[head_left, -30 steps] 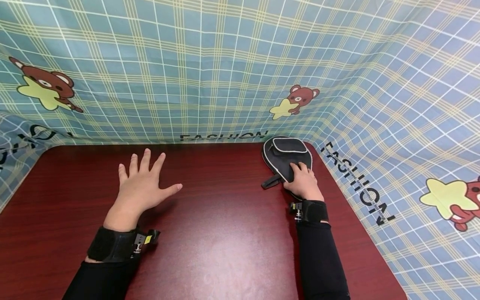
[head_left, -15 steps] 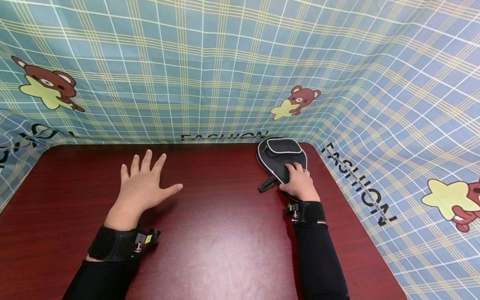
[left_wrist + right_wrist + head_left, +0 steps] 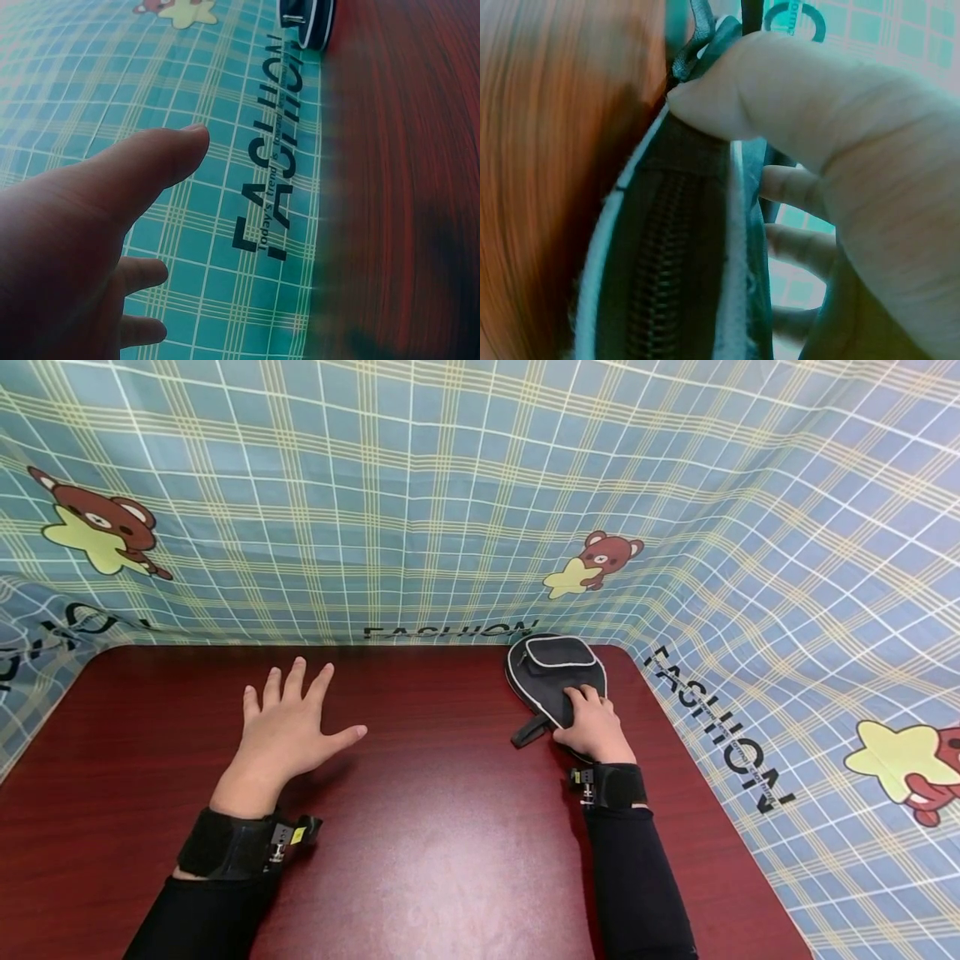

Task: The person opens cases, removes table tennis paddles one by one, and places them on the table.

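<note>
A black table tennis paddle case (image 3: 558,693) with white piping and a small zipped pocket lies flat at the back right of the table. My right hand (image 3: 596,727) grips its narrower lower part. In the right wrist view the thumb (image 3: 720,97) presses the zippered side (image 3: 660,255), while the fingers (image 3: 799,247) reach over the top face. A short black strap (image 3: 530,730) sticks out to the left of the case. Over the left half of the table, my left hand (image 3: 288,727) has its fingers spread and holds nothing.
The dark red wooden table (image 3: 435,827) meets a blue plaid cloth (image 3: 405,510) at its back and right edges. Printed bears with stars and dark lettering mark the cloth. Both wrists wear black camera straps (image 3: 232,847).
The paddle case has slid a little to the left along the table, with my right hand on it. My left hand stays almost still, fingers spread.
</note>
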{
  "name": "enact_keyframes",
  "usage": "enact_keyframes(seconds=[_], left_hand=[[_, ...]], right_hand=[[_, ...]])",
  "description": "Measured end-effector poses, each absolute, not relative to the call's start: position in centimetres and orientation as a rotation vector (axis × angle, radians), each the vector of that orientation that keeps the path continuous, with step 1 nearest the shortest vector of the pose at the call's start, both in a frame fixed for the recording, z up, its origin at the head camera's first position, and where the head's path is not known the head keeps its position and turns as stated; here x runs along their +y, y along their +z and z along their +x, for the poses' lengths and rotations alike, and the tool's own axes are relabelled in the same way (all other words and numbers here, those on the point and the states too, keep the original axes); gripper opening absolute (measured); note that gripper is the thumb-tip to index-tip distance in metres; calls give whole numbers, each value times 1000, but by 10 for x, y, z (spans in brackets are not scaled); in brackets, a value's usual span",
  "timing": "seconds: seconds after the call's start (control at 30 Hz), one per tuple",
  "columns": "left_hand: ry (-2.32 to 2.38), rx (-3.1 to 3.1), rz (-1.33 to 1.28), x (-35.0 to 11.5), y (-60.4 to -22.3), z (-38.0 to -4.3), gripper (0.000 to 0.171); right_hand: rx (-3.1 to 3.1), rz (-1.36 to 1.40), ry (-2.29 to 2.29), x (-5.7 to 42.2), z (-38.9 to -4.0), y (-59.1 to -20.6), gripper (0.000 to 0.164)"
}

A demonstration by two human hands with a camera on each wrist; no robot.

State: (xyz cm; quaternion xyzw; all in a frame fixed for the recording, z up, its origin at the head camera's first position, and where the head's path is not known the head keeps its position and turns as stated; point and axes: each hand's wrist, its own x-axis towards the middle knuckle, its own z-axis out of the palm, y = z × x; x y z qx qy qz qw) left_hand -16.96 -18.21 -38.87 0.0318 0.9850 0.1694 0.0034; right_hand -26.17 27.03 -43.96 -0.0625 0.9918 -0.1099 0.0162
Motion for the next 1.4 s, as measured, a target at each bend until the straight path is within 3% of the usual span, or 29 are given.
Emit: enact_keyframes(seconds=[1.4], left_hand=[[488, 3084, 95, -174, -388, -159, 104]], right_hand=[[3067, -536, -312, 225, -250, -441, 82]])
